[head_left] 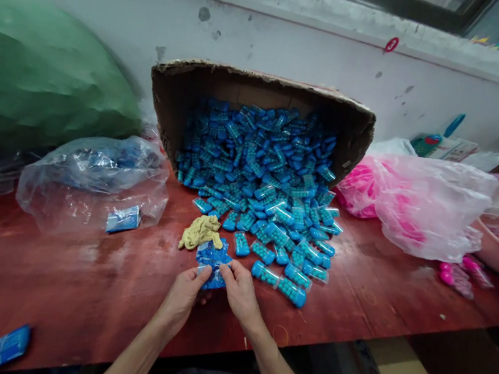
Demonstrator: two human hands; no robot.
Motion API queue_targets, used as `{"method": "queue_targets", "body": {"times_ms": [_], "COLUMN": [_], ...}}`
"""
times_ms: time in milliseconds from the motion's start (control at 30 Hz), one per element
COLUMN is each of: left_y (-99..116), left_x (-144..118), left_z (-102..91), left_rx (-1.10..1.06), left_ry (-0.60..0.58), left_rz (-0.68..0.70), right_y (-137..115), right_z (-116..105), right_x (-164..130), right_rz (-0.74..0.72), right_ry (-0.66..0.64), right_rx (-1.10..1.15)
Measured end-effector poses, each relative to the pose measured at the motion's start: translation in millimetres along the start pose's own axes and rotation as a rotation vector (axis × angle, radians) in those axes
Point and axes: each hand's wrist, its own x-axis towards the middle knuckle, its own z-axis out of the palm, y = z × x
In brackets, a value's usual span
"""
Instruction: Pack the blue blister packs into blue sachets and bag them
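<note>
Head view: hands (pixel 211 290) pinching crinkled blue packet (pixel 212 262).

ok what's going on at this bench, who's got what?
One person, bare hands. The left hand and right hand together pinch a small stack of blue packets on the red table. Just behind lies a yellow cloth. A tipped cardboard box spills blue capsule-shaped packs toward the hands. Clear bags sit either side, the right-hand one holding pink items.

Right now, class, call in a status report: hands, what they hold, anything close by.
Left hand and right hand both pinching blue packet. Yellow cloth just beyond it. Pile of blue capsules spilling from tipped box, close on the right.
</note>
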Motion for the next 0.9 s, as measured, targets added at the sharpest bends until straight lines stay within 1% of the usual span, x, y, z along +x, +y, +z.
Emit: {"method": "queue_targets", "body": {"times_ms": [33,167,233,300,367,467,533,567,633,700,800,900], "left_y": [2,6,6,6,5,5,7,8,10,10,8,4], "left_x": [-2,-6,-7,-6,-6,-7,-10,-12,-15,-17,-17,-15], "left_z": [-0.9,-2.9,-3.4,-4.4,-5.5,-6.9,-8.0,-8.7,-10.8,-13.1,-15.7,-17.6], "left_rx": [-0.016,-0.08,-0.11,-0.141,-0.194,-0.288,-0.336,-0.357,-0.391,-0.408,-0.399,-0.392], "left_ry": [-0.012,0.049,0.029,-0.003,-0.006,0.015,0.038,0.047,0.053,0.029,-0.013,0.001], "left_rz": [-0.019,-0.091,-0.141,-0.18,-0.222,-0.301,-0.351,-0.371,-0.396,-0.384,-0.351,-0.37], "right_y": [1,-1,-6,-11,-16,-17,-13,-11,-5,-1,4,3], "right_z": [-1,-6,-10,-13,-16,-16,-14,-13,-11,-11,-13,-19], "right_x": [1,4,5,8,14,33,46,51,57,56,49,41], "right_rz": [-0.001,-0.023,-0.031,-0.05,-0.092,-0.113,-0.077,-0.06,-0.05,-0.054,-0.074,-0.107], "right_ry": [-0.013,-0.06,-0.071,-0.076,-0.012,0.174,0.224,0.222,0.211,0.211,0.198,0.173], "right_rx": [-0.004,-0.024,-0.03,-0.104,-0.309,-0.791,-1.02,-1.073,-1.097,-1.1,-1.108,-1.101]}}
